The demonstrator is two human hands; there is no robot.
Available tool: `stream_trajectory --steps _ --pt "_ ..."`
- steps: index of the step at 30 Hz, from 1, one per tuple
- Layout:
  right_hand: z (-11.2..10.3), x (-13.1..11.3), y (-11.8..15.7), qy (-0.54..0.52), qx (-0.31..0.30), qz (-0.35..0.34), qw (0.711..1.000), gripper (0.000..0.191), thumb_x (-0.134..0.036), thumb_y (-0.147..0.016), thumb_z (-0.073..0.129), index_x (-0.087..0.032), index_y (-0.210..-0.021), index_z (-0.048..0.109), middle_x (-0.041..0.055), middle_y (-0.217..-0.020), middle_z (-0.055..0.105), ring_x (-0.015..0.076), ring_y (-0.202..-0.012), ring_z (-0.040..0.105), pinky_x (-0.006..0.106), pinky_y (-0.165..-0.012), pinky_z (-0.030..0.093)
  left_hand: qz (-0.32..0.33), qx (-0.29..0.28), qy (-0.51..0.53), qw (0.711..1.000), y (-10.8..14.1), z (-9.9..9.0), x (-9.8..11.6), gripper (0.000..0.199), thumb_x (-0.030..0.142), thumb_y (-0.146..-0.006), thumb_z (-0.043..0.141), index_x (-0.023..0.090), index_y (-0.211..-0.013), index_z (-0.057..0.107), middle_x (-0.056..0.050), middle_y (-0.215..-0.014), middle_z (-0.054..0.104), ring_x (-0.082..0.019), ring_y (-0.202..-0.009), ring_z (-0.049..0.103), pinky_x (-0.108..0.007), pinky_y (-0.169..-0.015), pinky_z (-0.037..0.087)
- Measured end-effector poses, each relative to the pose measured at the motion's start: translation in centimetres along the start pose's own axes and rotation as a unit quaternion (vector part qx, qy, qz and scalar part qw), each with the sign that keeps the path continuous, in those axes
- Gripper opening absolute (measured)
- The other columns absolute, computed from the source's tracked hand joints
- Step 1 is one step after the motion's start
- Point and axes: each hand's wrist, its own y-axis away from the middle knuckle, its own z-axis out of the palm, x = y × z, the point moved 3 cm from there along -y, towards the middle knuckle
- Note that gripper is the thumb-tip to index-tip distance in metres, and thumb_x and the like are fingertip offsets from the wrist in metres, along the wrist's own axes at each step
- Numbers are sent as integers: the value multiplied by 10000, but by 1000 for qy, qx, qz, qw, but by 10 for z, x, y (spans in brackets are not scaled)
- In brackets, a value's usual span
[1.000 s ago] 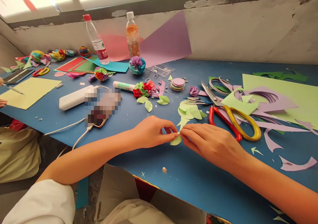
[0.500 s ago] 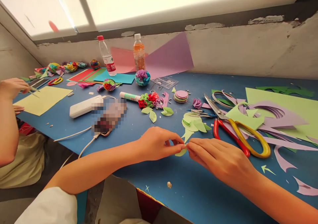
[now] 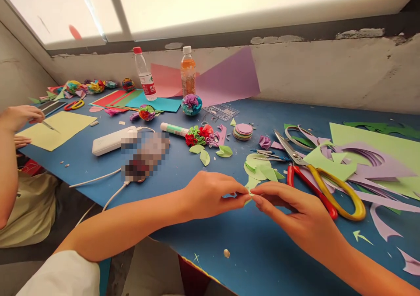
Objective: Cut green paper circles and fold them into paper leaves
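A small light-green paper leaf (image 3: 249, 196) is pinched between the fingertips of both hands just above the blue table (image 3: 262, 252), near its front edge. The left hand (image 3: 210, 195) is closed on the leaf from the left, thumb and forefinger pressed together on the paper; the right hand (image 3: 295, 213) is clamped on it from the right in the same way, so that the fingertips of the two hands nearly touch. Most of the leaf is hidden by the fingers.

Just behind the hands, a heap of green paper cut-outs (image 3: 259, 167) is seen, and beside it, to the right, large scissors with red and yellow handles (image 3: 324, 184) lie flat on the table, their blades apart. Purple and green paper offcuts (image 3: 370, 160) are spread further right. A cluster of rolled paper flowers (image 3: 200, 135) rests near a glue stick (image 3: 173, 130), with a stack of paper discs (image 3: 243, 131) close by. Two bottles (image 3: 166, 73) stand upright at the wall in front of pink and purple sheets.

At the far left, another person's hand (image 3: 19, 116) is held over a yellow sheet (image 3: 57, 130), gripping a thin tool.
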Motion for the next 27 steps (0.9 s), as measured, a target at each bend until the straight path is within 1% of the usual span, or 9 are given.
stream_trajectory --steps 3,5,9,13,15,19,22,25,27 --pt "-2 -4 -2 4 2 -4 1000 159 -311 -845 556 -224 -768 664 29 -736 700 142 -575 644 206 -449 532 32 11 -10 999 0 -3 2 264 296 -889 466 171 -841 694 -24 -734 709 -84 -646 622 -174 -606 449" --pt "-3 -7 -3 16 4 -15 1000 162 -297 -846 554 -227 -757 670 31 -730 701 145 -578 643 209 -439 520 47 3 -21 999 0 -5 3 267 284 -898 451 172 -854 690 -29 -744 704 -80 -651 619 -170 -608 447" --pt "-3 -10 -2 30 6 -28 999 179 -294 -852 544 -232 -747 675 28 -712 699 154 -576 644 237 -482 535 68 -11 -45 997 2 -6 4 282 292 -912 429 180 -865 683 -38 -761 695 -82 -674 620 -164 -640 460" --pt "-4 -13 -1 32 6 -30 999 189 -294 -854 533 -233 -741 672 28 -705 698 157 -566 642 246 -484 534 98 -3 -61 993 4 -7 5 278 279 -913 430 182 -860 685 -45 -770 699 -87 -690 629 -161 -666 477" --pt "-4 -14 -1 30 3 -31 999 186 -284 -854 529 -233 -739 665 25 -699 694 155 -571 643 245 -494 535 118 11 -71 990 5 -7 7 283 272 -913 426 181 -842 685 -42 -752 700 -85 -676 630 -159 -653 480" --pt "-3 -18 2 0 9 -44 999 140 -235 -845 546 -230 -737 636 14 -682 671 137 -588 630 222 -505 527 160 62 -60 983 8 -9 13 266 257 -904 446 172 -813 682 -35 -721 702 -76 -654 634 -149 -644 492" --pt "0 -20 5 -60 28 -38 997 61 -219 -840 560 -233 -805 609 11 -720 637 129 -620 617 211 -506 526 139 102 14 985 10 -9 17 231 256 -894 472 162 -828 672 -39 -732 705 -75 -649 629 -149 -641 511" --pt "3 -19 9 -110 40 -38 992 26 -227 -846 558 -238 -838 581 15 -780 592 126 -664 595 219 -528 531 81 147 146 975 10 -7 19 155 231 -859 539 133 -843 658 -43 -744 702 -68 -626 612 -137 -603 522" --pt "3 -18 10 -118 50 -46 991 47 -223 -854 546 -237 -819 574 18 -801 568 120 -670 576 217 -525 519 32 152 219 963 10 -5 20 126 217 -833 577 119 -846 656 -46 -770 703 -64 -632 611 -123 -585 522"
